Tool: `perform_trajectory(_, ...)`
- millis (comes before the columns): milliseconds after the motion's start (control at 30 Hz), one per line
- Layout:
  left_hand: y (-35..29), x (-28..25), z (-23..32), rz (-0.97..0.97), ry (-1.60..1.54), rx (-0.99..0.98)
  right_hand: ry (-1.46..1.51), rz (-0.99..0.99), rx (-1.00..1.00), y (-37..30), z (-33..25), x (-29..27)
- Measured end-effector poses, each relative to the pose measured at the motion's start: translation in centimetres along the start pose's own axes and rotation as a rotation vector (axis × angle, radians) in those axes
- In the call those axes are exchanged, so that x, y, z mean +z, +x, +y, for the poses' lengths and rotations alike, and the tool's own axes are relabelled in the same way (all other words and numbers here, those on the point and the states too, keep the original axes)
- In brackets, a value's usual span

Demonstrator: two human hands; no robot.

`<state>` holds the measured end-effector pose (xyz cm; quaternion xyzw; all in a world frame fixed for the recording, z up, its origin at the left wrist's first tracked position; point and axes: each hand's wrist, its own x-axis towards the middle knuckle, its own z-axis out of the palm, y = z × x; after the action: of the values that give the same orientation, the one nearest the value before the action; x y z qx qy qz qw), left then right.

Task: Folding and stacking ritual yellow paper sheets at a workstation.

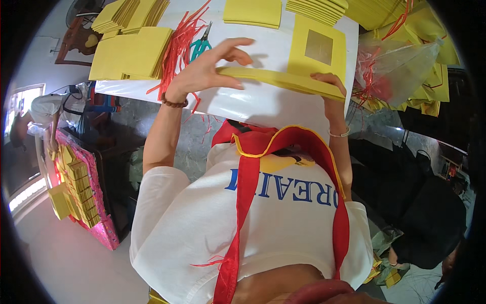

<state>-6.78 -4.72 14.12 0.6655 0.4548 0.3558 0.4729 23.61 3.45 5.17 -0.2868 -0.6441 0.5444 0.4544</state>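
Observation:
A thin stack of yellow paper sheets [276,77], seen edge-on, is raised above the near side of the white table [253,104]. My right hand [332,90] grips its right end, fingers curled over the top. At the left end, my left hand [210,66] has its fingers spread above the stack and its thumb along the near side; the end lies by the palm. Beyond the stack lies a yellow sheet [297,50] with a gold-coloured rectangle [319,48]. Teal-handled scissors [201,46] and a bunch of red ties [177,48] lie near my left hand.
Yellow paper stacks [132,53] stand at the table's left, with another stack [252,12] at the far middle. A clear plastic bag [397,71] and yellow bundles are at the right. Other people [63,109] are nearby; a pink-covered surface [96,202] holds more yellow bundles.

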Motion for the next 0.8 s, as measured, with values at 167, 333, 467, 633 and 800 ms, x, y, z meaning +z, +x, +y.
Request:
perform_trajectory(167, -2.3, 2.8, -5.6, 0.096, -0.198, 0.113, 0.242, 0.246, 0.269, -3.3, 1.0, 0.4)
perform_trajectory(333, -2.7, 5.3, -7.5, 0.319, -0.409, -0.035, 0.113, 0.156, 0.374, -5.5, 2.7, -0.3)
perform_trajectory(467, -3.5, 5.7, -9.0, 0.309, -0.499, -0.017, -0.296, -0.065, -0.095, -5.9, 2.2, -0.9)
perform_trajectory(633, -3.2, 6.7, -8.4, 0.314, -0.574, -0.045, -0.062, 0.008, 0.203, -6.4, 1.8, -0.3)
perform_trajectory(800, -1.4, 7.4, -6.6, 0.293, -0.265, -0.08, -0.16, -0.006, 0.214, -5.3, 0.5, 1.7)
